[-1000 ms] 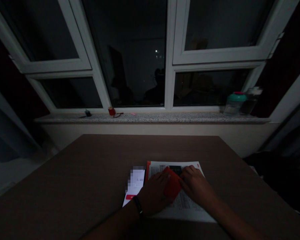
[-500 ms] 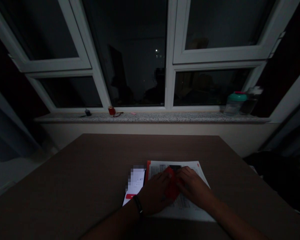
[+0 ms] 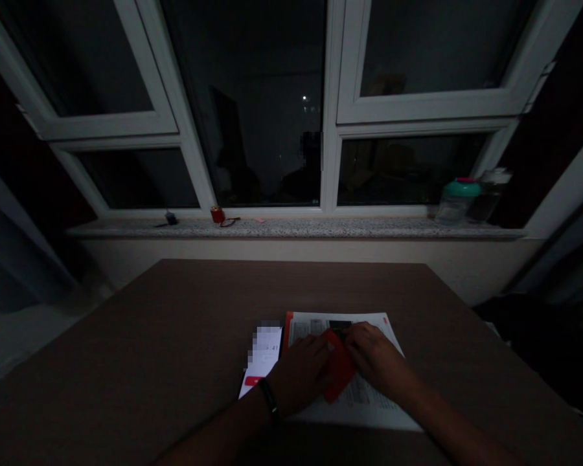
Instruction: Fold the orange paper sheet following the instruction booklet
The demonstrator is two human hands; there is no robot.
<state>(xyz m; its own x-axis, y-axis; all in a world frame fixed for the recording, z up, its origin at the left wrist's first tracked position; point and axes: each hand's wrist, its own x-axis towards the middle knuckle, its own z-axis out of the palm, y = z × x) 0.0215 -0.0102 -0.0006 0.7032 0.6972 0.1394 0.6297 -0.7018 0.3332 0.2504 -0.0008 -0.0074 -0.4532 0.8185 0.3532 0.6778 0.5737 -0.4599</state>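
Note:
A folded piece of red paper (image 3: 339, 370) lies on a printed booklet (image 3: 374, 408), between my two hands. My left hand (image 3: 304, 369) holds its left side, fingers bent over the edge and a dark band round the wrist. At its upper right edge, my right hand (image 3: 373, 353) grips the paper with curled fingers. The fingertips are partly lost in the dim light. Left of the booklet, partly behind my left hand, a phone (image 3: 267, 353) lies with its screen lit.
The brown table (image 3: 184, 323) reaches to the wall below a window. On the stone sill (image 3: 301, 226) stand a small red item (image 3: 217, 215), a small dark bottle (image 3: 170, 218) and a clear jar with a teal lid (image 3: 459, 197). Dark cloth (image 3: 525, 343) lies beyond the table's right edge.
My hands have drawn slightly apart, the right one moving a little to the right. More of the red paper shows, now flatter with a pointed lower end.

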